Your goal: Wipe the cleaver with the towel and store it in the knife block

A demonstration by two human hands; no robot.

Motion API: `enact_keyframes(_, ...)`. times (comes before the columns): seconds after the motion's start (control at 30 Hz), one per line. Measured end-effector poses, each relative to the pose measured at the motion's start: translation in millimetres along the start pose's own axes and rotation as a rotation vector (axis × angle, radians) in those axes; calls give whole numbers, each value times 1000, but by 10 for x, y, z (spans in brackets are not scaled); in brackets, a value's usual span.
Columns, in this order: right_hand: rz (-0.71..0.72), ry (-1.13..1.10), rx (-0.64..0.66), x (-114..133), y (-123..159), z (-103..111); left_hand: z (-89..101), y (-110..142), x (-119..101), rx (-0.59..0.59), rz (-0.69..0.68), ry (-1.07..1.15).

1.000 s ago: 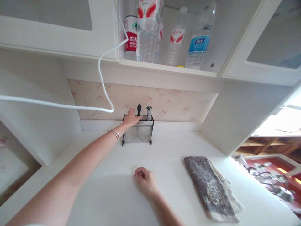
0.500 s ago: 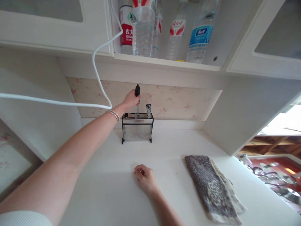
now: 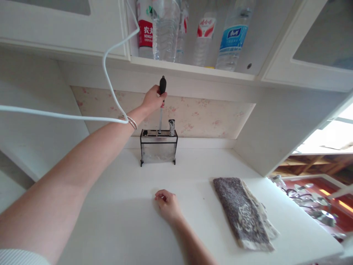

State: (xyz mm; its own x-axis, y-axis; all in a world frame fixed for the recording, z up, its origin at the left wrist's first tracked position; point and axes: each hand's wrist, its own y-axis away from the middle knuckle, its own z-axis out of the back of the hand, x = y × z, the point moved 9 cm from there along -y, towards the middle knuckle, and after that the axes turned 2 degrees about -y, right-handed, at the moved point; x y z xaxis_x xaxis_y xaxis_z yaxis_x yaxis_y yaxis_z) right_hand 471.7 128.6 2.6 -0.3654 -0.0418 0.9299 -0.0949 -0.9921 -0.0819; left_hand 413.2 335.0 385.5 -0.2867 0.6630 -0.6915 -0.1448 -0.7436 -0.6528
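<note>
Higher above the rack (image 3: 159, 152) than in the earlier frame, the rod (image 3: 160, 119) stands upright, its lower end meeting the rack's top. The left hand (image 3: 152, 98) grips its black handle (image 3: 163, 84), the best hold; the metal looks stiff, slick, probably light. Before the rack, the right hand (image 3: 167, 204), loosely closed, seemingly empty, rests on the counter (image 3: 124, 213).

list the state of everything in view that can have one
Rack: standing upright
Black-handled tool: partway out of rack
Left hand: closed on tool
Patterned handle: upright in rack
Right hand: loosely curled
Towel: folded
Bottles: upright
White cable: bent
</note>
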Motion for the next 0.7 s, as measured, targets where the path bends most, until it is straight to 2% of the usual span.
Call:
enact_keyframes(0.17, 15, 25, 6, 18, 2, 7, 51, 19, -142, 42, -15, -59)
enact_keyframes(0.43, 36, 25, 2, 8, 7, 19, 380, 500, -260, 81, -102, -72)
enact_keyframes(0.57, 36, 23, -3, 27, 29, 25, 604, 924, -305, 87, -170, -50)
enact_keyframes(0.7, 10, -14, 8, 6, 49, -8, 864, 1677, -377, 77, -489, -254)
